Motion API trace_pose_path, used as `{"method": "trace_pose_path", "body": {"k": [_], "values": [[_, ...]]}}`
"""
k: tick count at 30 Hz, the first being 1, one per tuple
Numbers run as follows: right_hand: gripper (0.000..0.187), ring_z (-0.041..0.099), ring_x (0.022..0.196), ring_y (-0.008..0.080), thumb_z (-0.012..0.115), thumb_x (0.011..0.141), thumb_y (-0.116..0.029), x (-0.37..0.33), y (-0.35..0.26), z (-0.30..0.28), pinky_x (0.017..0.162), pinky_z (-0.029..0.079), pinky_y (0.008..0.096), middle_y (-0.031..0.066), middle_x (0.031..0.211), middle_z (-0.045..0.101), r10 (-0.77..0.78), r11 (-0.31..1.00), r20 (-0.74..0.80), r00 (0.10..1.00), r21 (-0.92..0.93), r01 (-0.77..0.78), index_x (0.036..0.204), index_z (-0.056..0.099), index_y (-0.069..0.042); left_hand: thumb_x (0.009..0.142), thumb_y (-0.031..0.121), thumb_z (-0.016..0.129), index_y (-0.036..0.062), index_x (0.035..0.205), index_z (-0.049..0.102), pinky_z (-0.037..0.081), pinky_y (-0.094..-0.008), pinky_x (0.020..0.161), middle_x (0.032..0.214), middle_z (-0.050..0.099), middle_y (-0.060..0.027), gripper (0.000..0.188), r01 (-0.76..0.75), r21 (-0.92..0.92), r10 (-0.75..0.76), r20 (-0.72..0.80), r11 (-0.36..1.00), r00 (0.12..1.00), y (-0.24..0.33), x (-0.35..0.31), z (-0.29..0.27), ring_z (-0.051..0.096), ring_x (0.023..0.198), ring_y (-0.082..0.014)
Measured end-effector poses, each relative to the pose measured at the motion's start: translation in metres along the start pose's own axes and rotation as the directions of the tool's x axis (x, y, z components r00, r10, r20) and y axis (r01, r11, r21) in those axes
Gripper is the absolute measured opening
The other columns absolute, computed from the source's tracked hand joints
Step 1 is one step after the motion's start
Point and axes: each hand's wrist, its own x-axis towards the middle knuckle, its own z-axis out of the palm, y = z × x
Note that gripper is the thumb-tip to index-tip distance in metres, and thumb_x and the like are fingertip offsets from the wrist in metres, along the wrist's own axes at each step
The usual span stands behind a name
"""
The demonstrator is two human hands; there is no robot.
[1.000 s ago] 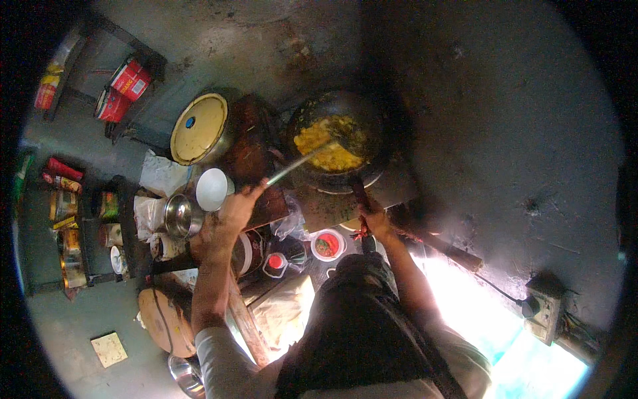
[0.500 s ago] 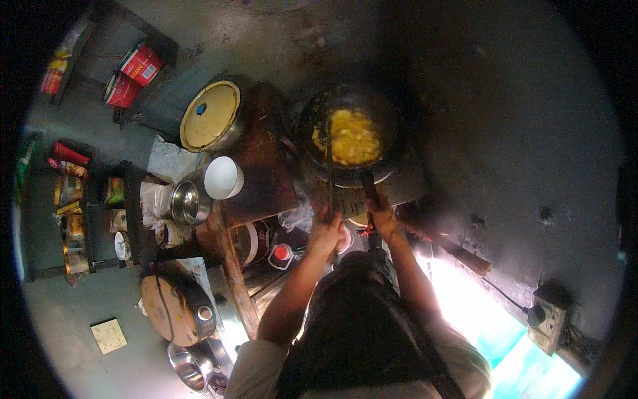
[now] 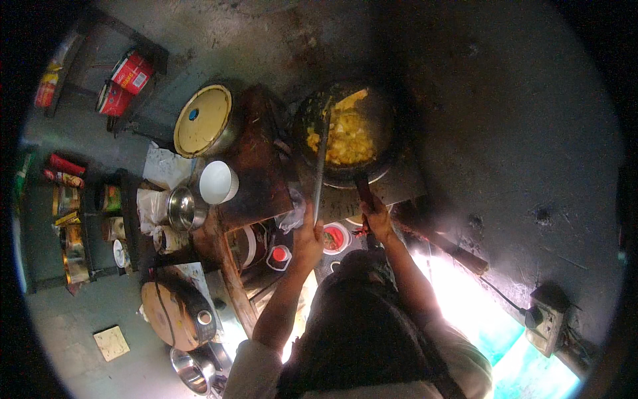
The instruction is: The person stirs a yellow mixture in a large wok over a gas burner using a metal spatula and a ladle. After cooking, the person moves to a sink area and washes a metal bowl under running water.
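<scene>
A dark wok sits on the stove at upper middle, with yellow food in chunks inside it, looking like scrambled egg. My right hand is closed around the wok's dark handle, near its lower end. Held in my closed left hand is a long-handled metal cooking utensil. Its shaft runs up over the wok's left rim, and its far end reaches the left side of the food. The shape of that end is too dark to tell. A red-and-white tub with something inside shows between my forearms.
Left of the wok is a brown table with a white bowl, a steel bowl and a yellow-lidded pot. A red-capped container stands below. Packets fill wall shelves. A plugged socket is at lower right.
My left hand has moved left and slightly down, tilting the utensil's shaft. The food has shifted, with some now higher up the wok. More of the red-and-white tub shows. My right hand keeps the handle.
</scene>
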Motion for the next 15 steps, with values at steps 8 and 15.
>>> {"method": "trace_pose_path", "body": {"k": [8, 15], "values": [[0.033, 0.050, 0.035, 0.0176, 0.047, 0.086, -0.033, 0.012, 0.011, 0.005, 0.036, 0.042, 0.0323, 0.0077, 0.050, 0.052, -0.105, 0.965, 0.033, 0.994, -0.238, 0.110, 0.079, 0.053, -0.002, 0.088, 0.026, 0.044, -0.0001, 0.089, 0.044, 0.041, -0.0493, 0.050, 0.067, 0.052, -0.0254, 0.026, -0.144, 0.356, 0.219, -0.180, 0.923, 0.959, -0.181, -0.016, 0.147, 0.053, 0.060, -0.0442], [0.035, 0.047, 0.036, 0.0152, 0.047, 0.087, -0.035, 0.004, -0.006, 0.002, 0.035, 0.038, 0.0295, 0.0065, 0.050, 0.049, 0.009, 0.984, 0.017, 1.000, -0.176, -0.005, 0.079, 0.051, -0.002, 0.089, 0.026, 0.042, -0.0010, 0.096, 0.042, 0.041, -0.0505, 0.049, 0.067, 0.055, -0.0256, 0.028, -0.192, 0.244, 0.252, -0.241, 0.951, 0.937, -0.172, -0.027, 0.150, 0.055, 0.062, -0.0424]]}}
